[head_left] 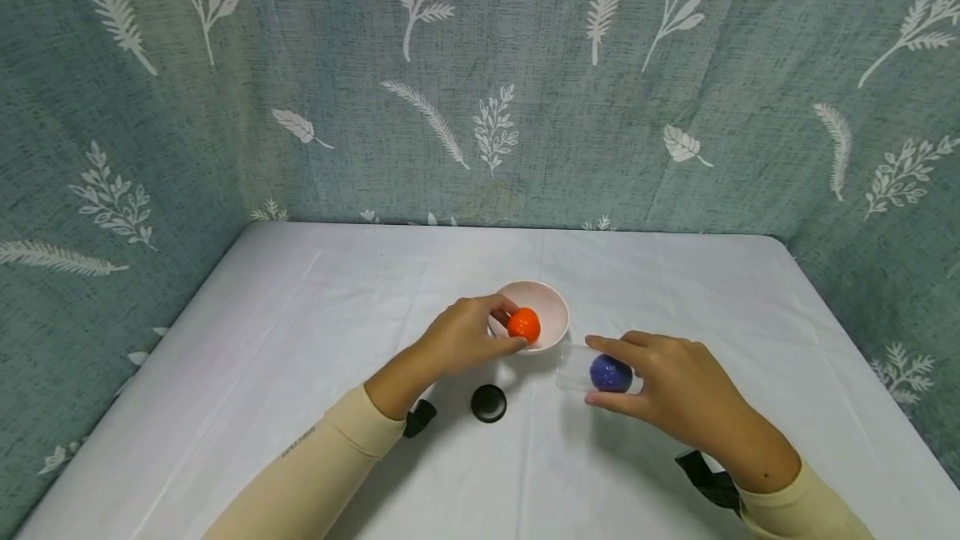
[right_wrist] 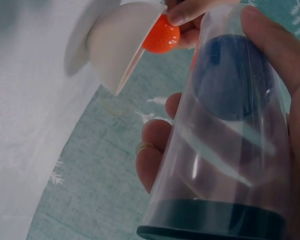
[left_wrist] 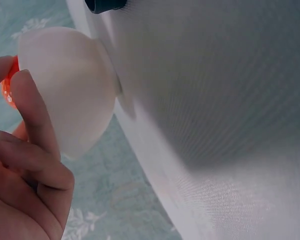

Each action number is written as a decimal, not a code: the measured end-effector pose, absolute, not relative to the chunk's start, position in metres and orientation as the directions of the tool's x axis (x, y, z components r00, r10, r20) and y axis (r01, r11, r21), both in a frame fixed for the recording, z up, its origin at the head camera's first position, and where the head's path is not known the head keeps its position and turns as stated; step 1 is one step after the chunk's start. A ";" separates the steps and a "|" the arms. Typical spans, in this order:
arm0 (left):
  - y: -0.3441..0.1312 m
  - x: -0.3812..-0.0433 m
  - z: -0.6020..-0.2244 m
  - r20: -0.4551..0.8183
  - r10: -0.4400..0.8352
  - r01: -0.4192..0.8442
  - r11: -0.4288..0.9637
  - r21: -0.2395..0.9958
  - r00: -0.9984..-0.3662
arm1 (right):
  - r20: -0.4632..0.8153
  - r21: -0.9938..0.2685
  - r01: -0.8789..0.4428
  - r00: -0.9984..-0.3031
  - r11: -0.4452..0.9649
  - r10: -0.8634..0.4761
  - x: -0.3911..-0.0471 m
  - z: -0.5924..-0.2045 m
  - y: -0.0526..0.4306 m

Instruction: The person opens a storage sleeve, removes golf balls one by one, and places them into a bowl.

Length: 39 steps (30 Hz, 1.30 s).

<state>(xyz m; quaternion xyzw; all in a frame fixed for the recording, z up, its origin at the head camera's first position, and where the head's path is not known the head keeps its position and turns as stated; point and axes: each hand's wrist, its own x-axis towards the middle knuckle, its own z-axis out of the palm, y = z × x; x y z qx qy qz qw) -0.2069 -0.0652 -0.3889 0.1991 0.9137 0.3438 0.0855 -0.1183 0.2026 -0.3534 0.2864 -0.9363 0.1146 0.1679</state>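
My left hand (head_left: 474,333) pinches an orange ball (head_left: 524,325) between thumb and fingers, at the mouth of a pale bowl (head_left: 553,317). In the right wrist view the orange ball (right_wrist: 162,36) sits partly behind the rim of the bowl (right_wrist: 121,40). My right hand (head_left: 678,373) grips a clear plastic container (head_left: 573,369) from its sides, fingers and thumb apart around it. Inside the container is a dark blue ball (head_left: 611,373). The right wrist view shows the container (right_wrist: 225,165) with a dark band at its lower end. Part of the orange ball is covered by fingers.
On the white-covered table (head_left: 360,290), a round black lid-like disc (head_left: 488,403) lies between the hands. A green leaf-patterned curtain (head_left: 480,107) surrounds the table at the back and sides. A black strap (head_left: 708,480) is at the right wrist.
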 end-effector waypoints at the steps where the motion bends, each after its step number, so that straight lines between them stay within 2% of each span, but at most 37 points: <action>1: -0.065 -0.207 -0.389 -0.024 0.424 0.303 0.686 0.661 -0.905 | 0.380 -0.118 -0.575 -0.779 0.809 -0.498 -0.118 -0.354 0.203; 17: -0.061 -0.221 -0.387 -0.051 0.462 0.344 0.726 0.595 -0.886 | 0.376 -0.122 -0.586 -0.774 0.801 -0.509 -0.119 -0.353 0.203; 34: -0.056 -0.232 -0.373 -0.297 0.450 0.231 0.798 0.556 -0.842 | 0.366 -0.135 -0.586 -0.779 0.799 -0.509 -0.119 -0.354 0.200; 39: -0.054 -0.234 -0.373 -0.314 0.458 0.240 0.806 0.542 -0.831 | 0.355 -0.141 -0.573 -0.790 0.807 -0.499 -0.117 -0.353 0.201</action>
